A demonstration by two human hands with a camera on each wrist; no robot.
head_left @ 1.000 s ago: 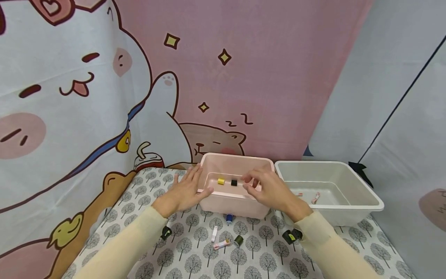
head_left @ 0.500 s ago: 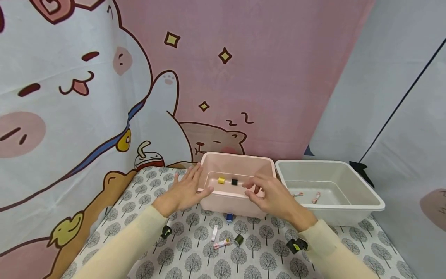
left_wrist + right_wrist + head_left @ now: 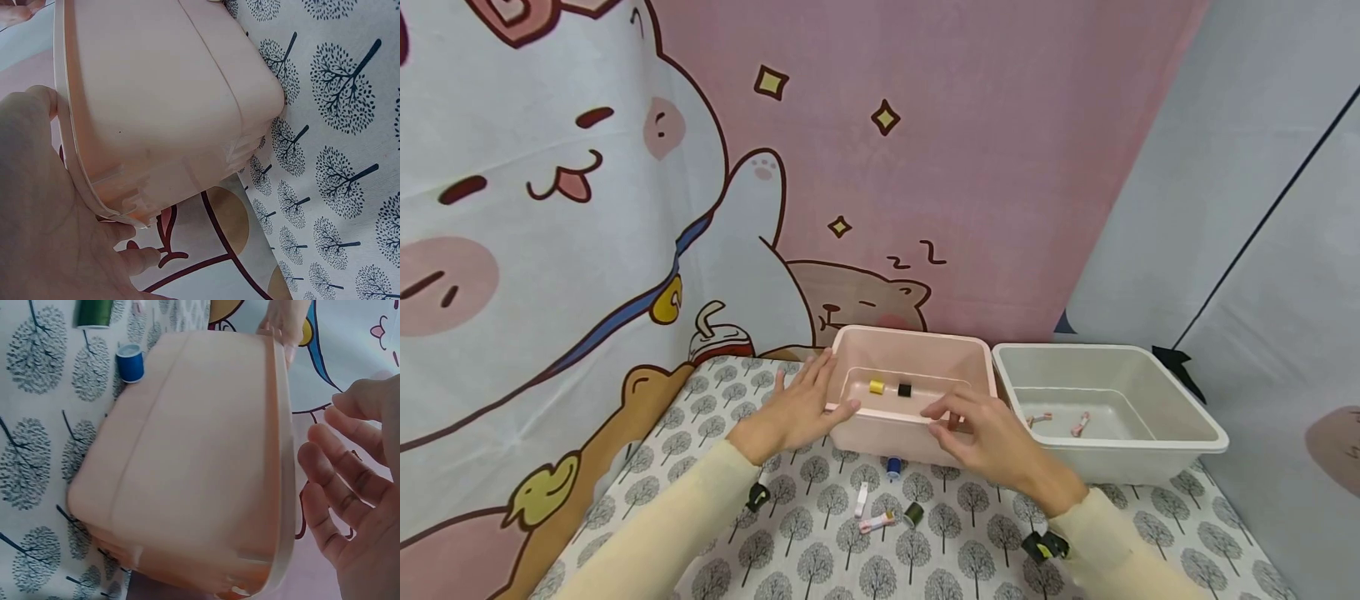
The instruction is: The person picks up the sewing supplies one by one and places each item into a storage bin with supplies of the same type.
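A pink plastic bin (image 3: 887, 435) stands on the tree-print cloth, with a yellow thread spool (image 3: 877, 387) and a black spool (image 3: 905, 390) inside. My left hand (image 3: 801, 410) rests along the bin's left rim, fingers extended; the left wrist view shows the thumb at that rim (image 3: 72, 144). Over the front right rim hovers my right hand (image 3: 992, 433), its fingers loosely bent. In the right wrist view nothing shows between those fingers (image 3: 340, 465). A blue thread spool (image 3: 130, 364) lies just in front of the bin, and a green spool (image 3: 913, 514) nearer to me.
To the right stands a white bin (image 3: 1120, 456) with a small pink-and-white piece (image 3: 1080, 425) and a similar piece (image 3: 1039, 419) inside. A white strip (image 3: 861, 500) and a pink-and-white piece (image 3: 876, 523) lie on the cloth. A printed curtain (image 3: 1000, 167) hangs behind.
My right hand has drawn back from over the pink bin, slightly right and toward me. The left hand stays at the rim. Both spools in the bin have kept their places.
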